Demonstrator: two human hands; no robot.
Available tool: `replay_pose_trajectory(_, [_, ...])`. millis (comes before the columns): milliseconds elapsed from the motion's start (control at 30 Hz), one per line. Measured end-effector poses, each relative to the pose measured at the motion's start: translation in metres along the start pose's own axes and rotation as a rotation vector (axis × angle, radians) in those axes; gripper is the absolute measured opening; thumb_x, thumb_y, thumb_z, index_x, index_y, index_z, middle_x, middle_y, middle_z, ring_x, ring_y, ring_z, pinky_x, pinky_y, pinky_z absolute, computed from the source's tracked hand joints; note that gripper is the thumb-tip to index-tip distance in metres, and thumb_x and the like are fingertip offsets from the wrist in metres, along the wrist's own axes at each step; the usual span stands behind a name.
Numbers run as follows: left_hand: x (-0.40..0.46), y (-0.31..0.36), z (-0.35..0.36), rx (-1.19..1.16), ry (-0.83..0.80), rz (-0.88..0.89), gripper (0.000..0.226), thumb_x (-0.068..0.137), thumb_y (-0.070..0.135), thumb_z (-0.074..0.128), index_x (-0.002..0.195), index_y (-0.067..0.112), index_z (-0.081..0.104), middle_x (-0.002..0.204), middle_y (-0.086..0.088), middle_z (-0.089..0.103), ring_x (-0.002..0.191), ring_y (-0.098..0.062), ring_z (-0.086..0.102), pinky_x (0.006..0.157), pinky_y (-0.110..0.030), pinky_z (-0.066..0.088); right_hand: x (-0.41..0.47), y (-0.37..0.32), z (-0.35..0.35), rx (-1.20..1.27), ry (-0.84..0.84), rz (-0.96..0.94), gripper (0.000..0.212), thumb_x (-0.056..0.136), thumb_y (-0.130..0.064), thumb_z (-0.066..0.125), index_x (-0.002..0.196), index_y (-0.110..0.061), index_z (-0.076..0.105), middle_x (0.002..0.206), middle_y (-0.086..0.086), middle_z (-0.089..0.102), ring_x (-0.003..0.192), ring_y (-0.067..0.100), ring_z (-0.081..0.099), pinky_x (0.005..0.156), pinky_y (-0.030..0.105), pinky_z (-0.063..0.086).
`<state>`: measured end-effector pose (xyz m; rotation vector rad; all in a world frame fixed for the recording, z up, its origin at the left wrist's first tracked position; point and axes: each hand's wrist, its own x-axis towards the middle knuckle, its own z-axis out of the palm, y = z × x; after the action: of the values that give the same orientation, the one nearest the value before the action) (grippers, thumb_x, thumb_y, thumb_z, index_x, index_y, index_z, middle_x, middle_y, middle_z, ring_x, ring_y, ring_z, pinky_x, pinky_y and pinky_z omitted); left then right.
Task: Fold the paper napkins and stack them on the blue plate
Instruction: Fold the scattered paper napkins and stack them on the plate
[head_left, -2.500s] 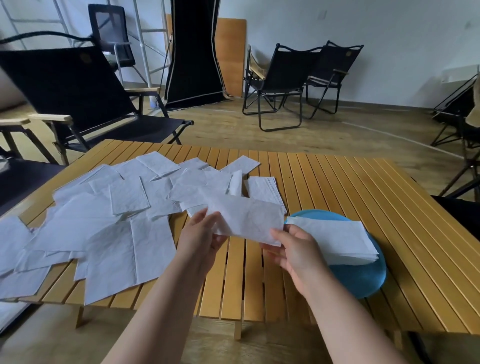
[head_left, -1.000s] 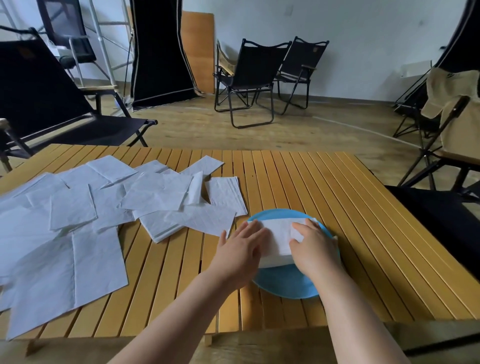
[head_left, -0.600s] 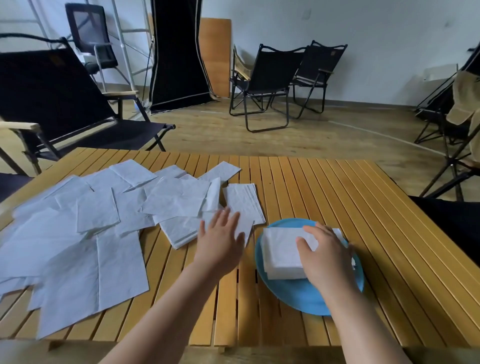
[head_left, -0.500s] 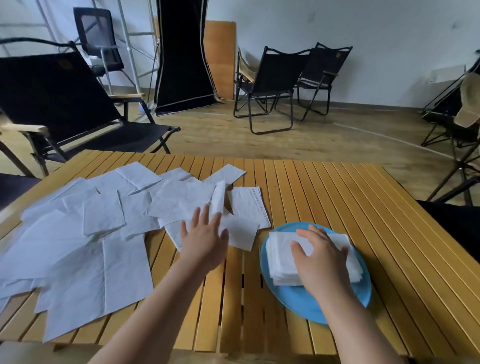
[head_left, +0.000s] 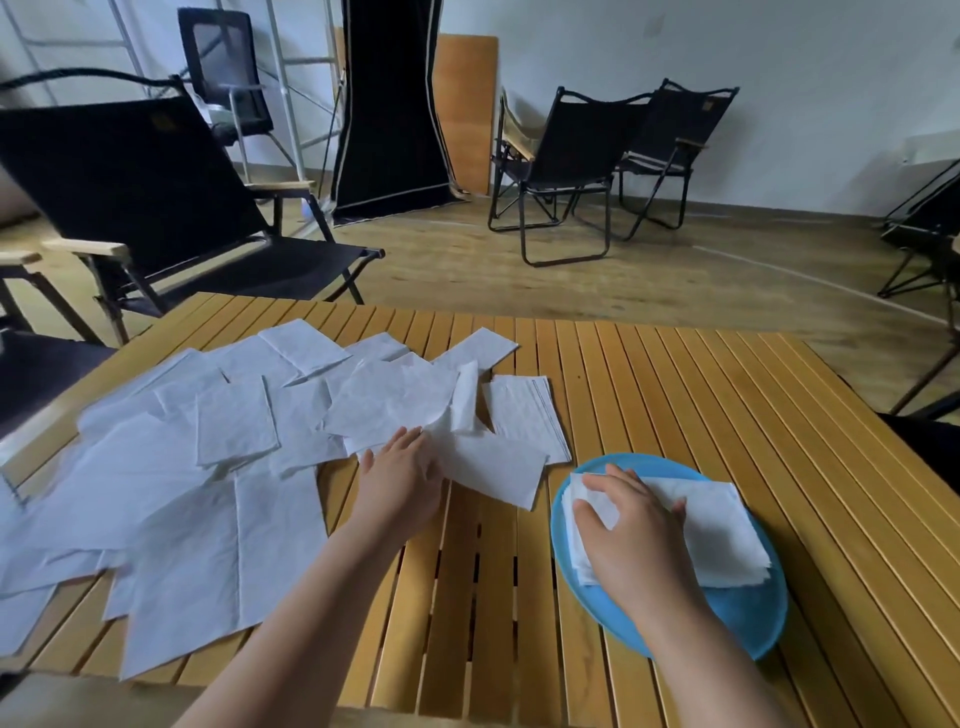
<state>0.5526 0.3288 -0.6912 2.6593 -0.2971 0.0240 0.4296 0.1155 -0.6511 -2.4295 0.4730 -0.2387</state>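
Many unfolded napkins (head_left: 208, 467) lie left of the blue plate (head_left: 748, 618); left hand (head_left: 402, 480), nearer, fingers flat on next napkin (head_left: 488, 467). Right hand (head_left: 631, 535) spread, pressing folded stack (head_left: 722, 530) on plate.

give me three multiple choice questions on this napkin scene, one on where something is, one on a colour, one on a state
1. Where does the right hand rest?
A. on the stack of folded napkins
B. on a chair
C. on the floor

2. What colour is the plate?
A. red
B. blue
C. white

3. In what state is the left hand?
A. curled into an empty fist
B. fingers on a loose napkin on the table
C. lifted off the table, holding a cup

Key: 1 A, the palm lies flat on the stack on the plate; 2 B, its rim shows blue around the napkins; 3 B, its fingers touch the napkin's edge.
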Motion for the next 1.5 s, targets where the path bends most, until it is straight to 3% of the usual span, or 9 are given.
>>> replay_pose_trajectory(300, [-0.019,0.029,-0.033,-0.604,0.201,0.058,0.024,0.094,0.017,0.069,0.115,0.027,0.069,0.118,0.009,0.068,0.110,-0.008,0.064,0.083,-0.017,0.051,-0.009,-0.013,0.003,0.088,0.055,-0.063,0.031,0.098,-0.021,0.061,0.129,-0.025,0.065,0.144,-0.006,0.056,0.138,0.013,0.041,0.119,0.044,0.033])
replay_pose_trajectory(467, [-0.036,0.049,-0.050,-1.055,0.036,-0.009,0.026,0.095,0.012,0.067,0.111,0.033,0.064,0.111,0.003,0.069,0.100,-0.019,0.070,0.081,-0.038,0.061,-0.010,-0.020,0.010,0.234,0.019,-0.118,0.036,0.096,-0.027,0.065,0.132,-0.027,0.062,0.129,-0.014,0.063,0.114,-0.003,0.052,0.082,0.000,0.037])
replay_pose_trajectory(533, [-0.040,0.053,-0.054,-1.275,-0.065,-0.047,0.025,0.095,0.010,0.065,0.114,0.027,0.064,0.113,-0.004,0.069,0.104,-0.031,0.069,0.087,-0.050,0.058,-0.009,-0.020,0.013,0.367,-0.060,-0.088,0.040,0.096,-0.031,0.065,0.135,-0.030,0.058,0.131,-0.016,0.062,0.120,-0.001,0.054,0.090,0.008,0.042])
replay_pose_trajectory(667, [-0.046,0.062,-0.061,-1.583,-0.317,-0.076,0.020,0.094,0.008,0.060,0.110,0.019,0.062,0.102,-0.010,0.066,0.093,-0.031,0.068,0.072,-0.043,0.058,-0.009,-0.025,0.016,0.679,-0.191,-0.040,0.051,0.088,-0.048,0.068,0.137,-0.036,0.055,0.133,-0.017,0.063,0.125,0.001,0.056,0.105,0.030,0.049])
replay_pose_trajectory(800, [-0.045,0.062,-0.058,-1.668,-0.437,-0.047,0.016,0.093,0.008,0.059,0.104,0.020,0.061,0.109,-0.016,0.063,0.096,-0.033,0.063,0.072,-0.041,0.057,-0.010,-0.029,0.011,0.856,-0.271,-0.077,0.045,0.082,-0.049,0.063,0.124,-0.034,0.064,0.113,-0.009,0.073,0.102,0.009,0.069,0.078,0.028,0.058])
replay_pose_trajectory(1000, [-0.038,0.051,-0.055,-1.687,-0.436,-0.060,0.011,0.089,0.010,0.065,0.096,0.018,0.063,0.113,-0.019,0.061,0.103,-0.036,0.061,0.079,-0.045,0.056,-0.009,-0.027,0.006,0.818,-0.257,-0.023,0.018,0.090,-0.037,0.071,0.105,-0.027,0.071,0.094,-0.006,0.075,0.090,0.014,0.071,0.077,0.036,0.058])
replay_pose_trajectory(1167, [-0.039,0.048,-0.053,-1.180,-0.127,-0.069,0.017,0.095,0.026,0.068,0.111,0.027,0.067,0.119,0.001,0.063,0.117,-0.023,0.060,0.088,-0.038,0.056,-0.006,-0.022,0.000,0.678,-0.228,-0.033,0.010,0.090,-0.031,0.072,0.100,-0.028,0.071,0.091,-0.016,0.072,0.090,0.012,0.067,0.072,0.028,0.055])
replay_pose_trajectory(1300, [-0.041,0.050,-0.054,-0.840,-0.158,0.106,0.045,0.082,0.057,0.070,0.123,0.038,0.065,0.122,0.024,0.061,0.114,0.007,0.054,0.083,-0.020,0.048,-0.007,-0.017,-0.004,0.509,-0.320,-0.130,0.005,0.091,-0.032,0.071,0.096,-0.032,0.073,0.092,-0.015,0.071,0.092,0.011,0.064,0.075,0.029,0.052])
replay_pose_trajectory(1500, [-0.044,0.053,-0.053,-1.082,-0.279,0.093,0.020,0.091,0.031,0.069,0.089,0.012,0.073,0.092,-0.008,0.072,0.086,-0.024,0.069,0.073,-0.031,0.053,-0.004,0.000,-0.028,0.460,-0.433,-0.066,0.013,0.086,-0.035,0.077,0.088,-0.023,0.076,0.087,-0.003,0.072,0.087,0.017,0.068,0.071,0.031,0.052])
